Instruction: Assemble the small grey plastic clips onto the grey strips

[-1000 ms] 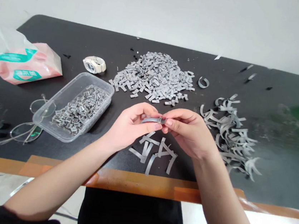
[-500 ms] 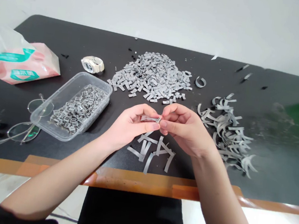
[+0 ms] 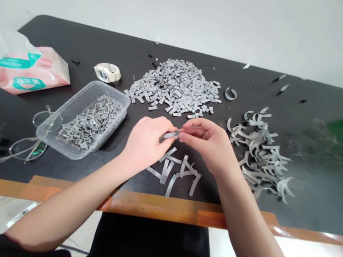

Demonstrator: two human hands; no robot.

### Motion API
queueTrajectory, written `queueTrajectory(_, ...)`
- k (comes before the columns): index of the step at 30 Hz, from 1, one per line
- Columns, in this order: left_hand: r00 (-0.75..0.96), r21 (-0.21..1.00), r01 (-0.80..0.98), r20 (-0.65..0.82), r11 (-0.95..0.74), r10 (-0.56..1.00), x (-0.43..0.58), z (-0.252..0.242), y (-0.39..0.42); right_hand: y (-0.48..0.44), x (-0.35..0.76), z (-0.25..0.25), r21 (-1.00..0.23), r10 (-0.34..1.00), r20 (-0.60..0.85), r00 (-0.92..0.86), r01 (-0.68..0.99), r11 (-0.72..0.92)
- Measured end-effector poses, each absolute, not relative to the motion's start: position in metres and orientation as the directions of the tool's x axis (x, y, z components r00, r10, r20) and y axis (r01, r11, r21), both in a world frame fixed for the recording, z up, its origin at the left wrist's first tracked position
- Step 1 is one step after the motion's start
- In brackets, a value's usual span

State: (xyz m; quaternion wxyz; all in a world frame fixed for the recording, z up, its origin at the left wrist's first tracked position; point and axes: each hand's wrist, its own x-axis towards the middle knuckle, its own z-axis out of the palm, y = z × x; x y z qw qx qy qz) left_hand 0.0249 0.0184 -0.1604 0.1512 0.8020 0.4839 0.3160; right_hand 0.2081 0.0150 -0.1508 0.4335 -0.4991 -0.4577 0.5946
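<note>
Two hands on one piece, correct?

Correct. The left hand (image 3: 147,140) and right hand (image 3: 208,145) meet above the black table (image 3: 76,43), with a short grey strip (image 3: 169,135) held between them.

State of the fingers?

Left fingers (image 3: 167,129) closed on the strip's left part; right fingertips (image 3: 181,136) pressed together on its right end. Clamped from both sides, no gap visible at either grip.

Nearest material?

Loose flat grey strips (image 3: 171,184) lie crossed just below the hands, near the orange front edge (image 3: 156,205) of the table.

Beside the hands?

To the right, a heap of curved grey offcuts (image 3: 260,151). To the left, a clear plastic tray (image 3: 113,93) holding small notched grey pieces (image 3: 89,125), with eyeglasses (image 3: 23,149) just beside it.

Farthest row?

A large pile of similar small pieces (image 3: 173,85), one grey curl (image 3: 231,94), a white roll (image 3: 107,72) and a pink-and-teal plastic packet (image 3: 26,72).
</note>
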Motion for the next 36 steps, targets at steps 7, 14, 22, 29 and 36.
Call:
queueTrajectory(7,0.442,0.247,0.755,0.494,-0.608,0.749,0.027,-0.167,0.015,0.009,0.197,-0.152,-0.974,0.997,-0.057,-0.053,0.221,-0.044)
queueTrajectory(14,0.483,0.129,0.751,0.561,-0.647,0.672,0.028,-0.169,0.014,0.004,0.193,-0.154,-0.887,0.994,0.093,-0.049,0.450,0.105)
queueTrajectory(22,0.506,0.120,0.748,0.533,-0.653,0.678,0.031,-0.174,0.013,-0.001,0.188,-0.158,-0.645,0.985,0.164,-0.058,0.749,0.152)
queueTrajectory(29,0.340,0.457,0.779,0.268,-0.430,0.901,0.031,-0.157,0.013,0.000,0.190,-0.152,-0.824,0.986,0.167,0.005,0.549,0.137)
queueTrajectory(36,0.295,0.606,0.722,0.167,-0.334,0.941,0.031,-0.153,0.015,0.009,0.195,-0.158,-0.898,0.993,0.118,0.023,0.430,0.097)
